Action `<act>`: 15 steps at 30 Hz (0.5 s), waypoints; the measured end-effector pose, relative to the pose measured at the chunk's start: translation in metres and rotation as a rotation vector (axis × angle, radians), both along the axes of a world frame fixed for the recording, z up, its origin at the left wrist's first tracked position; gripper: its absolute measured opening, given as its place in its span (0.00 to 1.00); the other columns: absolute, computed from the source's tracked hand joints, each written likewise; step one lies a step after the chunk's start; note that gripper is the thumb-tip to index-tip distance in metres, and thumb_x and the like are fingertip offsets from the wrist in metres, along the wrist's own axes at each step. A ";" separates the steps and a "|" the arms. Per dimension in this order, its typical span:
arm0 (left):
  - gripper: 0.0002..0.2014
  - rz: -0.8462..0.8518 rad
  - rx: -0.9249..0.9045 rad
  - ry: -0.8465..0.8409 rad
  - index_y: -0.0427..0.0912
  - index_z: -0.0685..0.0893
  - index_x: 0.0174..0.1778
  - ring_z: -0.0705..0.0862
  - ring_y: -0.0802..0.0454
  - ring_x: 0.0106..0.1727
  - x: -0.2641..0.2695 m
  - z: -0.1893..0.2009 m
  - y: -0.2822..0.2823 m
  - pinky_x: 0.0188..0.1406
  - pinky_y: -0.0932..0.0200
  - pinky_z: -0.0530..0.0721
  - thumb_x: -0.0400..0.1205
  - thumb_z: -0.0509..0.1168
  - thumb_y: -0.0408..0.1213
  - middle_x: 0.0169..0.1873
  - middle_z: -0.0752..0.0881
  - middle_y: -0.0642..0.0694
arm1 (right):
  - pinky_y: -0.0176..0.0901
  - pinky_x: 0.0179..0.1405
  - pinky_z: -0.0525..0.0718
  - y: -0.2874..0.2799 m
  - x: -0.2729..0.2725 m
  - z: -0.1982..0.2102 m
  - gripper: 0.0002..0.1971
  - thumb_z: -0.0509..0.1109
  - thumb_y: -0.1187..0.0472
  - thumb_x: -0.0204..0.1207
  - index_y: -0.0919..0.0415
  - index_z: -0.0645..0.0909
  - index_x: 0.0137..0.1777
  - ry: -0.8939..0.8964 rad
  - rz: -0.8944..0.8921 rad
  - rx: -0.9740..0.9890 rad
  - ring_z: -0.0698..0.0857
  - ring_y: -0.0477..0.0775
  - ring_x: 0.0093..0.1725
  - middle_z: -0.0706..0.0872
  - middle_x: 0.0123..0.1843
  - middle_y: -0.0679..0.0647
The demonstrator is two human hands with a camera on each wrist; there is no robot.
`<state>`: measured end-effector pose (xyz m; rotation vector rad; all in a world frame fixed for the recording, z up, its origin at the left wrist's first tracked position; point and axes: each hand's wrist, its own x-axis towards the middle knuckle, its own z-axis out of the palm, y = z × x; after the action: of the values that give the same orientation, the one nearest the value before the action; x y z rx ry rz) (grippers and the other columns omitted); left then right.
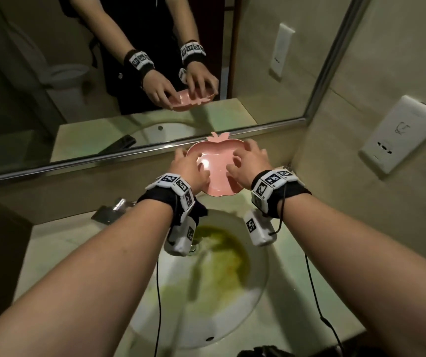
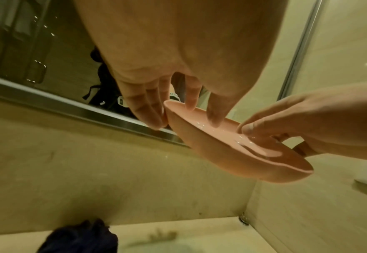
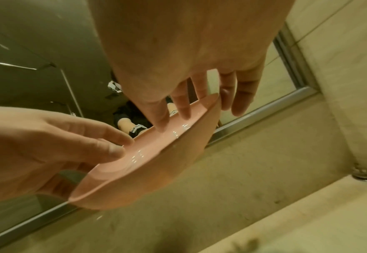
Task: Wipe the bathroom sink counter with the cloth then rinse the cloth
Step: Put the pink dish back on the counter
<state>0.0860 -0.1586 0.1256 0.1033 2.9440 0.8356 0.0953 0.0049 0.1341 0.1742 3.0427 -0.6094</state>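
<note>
Both hands hold a pink apple-shaped dish [image 1: 215, 161] in the air above the back of the counter, near the mirror. My left hand [image 1: 188, 168] pinches its left rim. My right hand [image 1: 248, 163] pinches the right rim, thumb inside. The left wrist view shows the wet dish [image 2: 232, 150], with left fingers [image 2: 147, 106] either side of its rim. The dish [image 3: 156, 164] tilts in the right wrist view. The dark cloth [image 1: 200, 210] lies crumpled at the sink's back edge below my left wrist, and the cloth [image 2: 80, 238] is free of both hands.
The white sink basin [image 1: 255, 292] has a yellow-green stain around its drain. A chrome faucet [image 1: 114, 210] stands at the back left of the pale counter [image 1: 60, 243]. The mirror [image 1: 104, 73] spans the back wall, and a wall outlet [image 1: 399, 132] is on the right.
</note>
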 end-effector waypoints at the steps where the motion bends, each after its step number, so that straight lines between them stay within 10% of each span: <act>1: 0.23 -0.006 -0.004 -0.023 0.49 0.75 0.71 0.80 0.40 0.61 -0.006 -0.008 0.014 0.62 0.53 0.77 0.79 0.66 0.43 0.71 0.67 0.42 | 0.51 0.66 0.72 0.013 -0.006 -0.009 0.18 0.66 0.50 0.78 0.55 0.81 0.64 -0.023 -0.005 0.000 0.67 0.63 0.70 0.60 0.79 0.52; 15: 0.26 -0.103 -0.040 -0.354 0.46 0.69 0.76 0.82 0.38 0.60 -0.043 -0.120 0.148 0.62 0.56 0.76 0.81 0.64 0.42 0.73 0.65 0.39 | 0.54 0.65 0.74 0.149 -0.045 -0.136 0.18 0.65 0.52 0.78 0.57 0.79 0.66 -0.276 -0.053 0.035 0.66 0.64 0.70 0.60 0.80 0.52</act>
<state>0.0434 -0.0109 0.0056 0.0922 2.5985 0.6977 0.0500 0.1537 -0.0016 0.3127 2.7908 -0.4889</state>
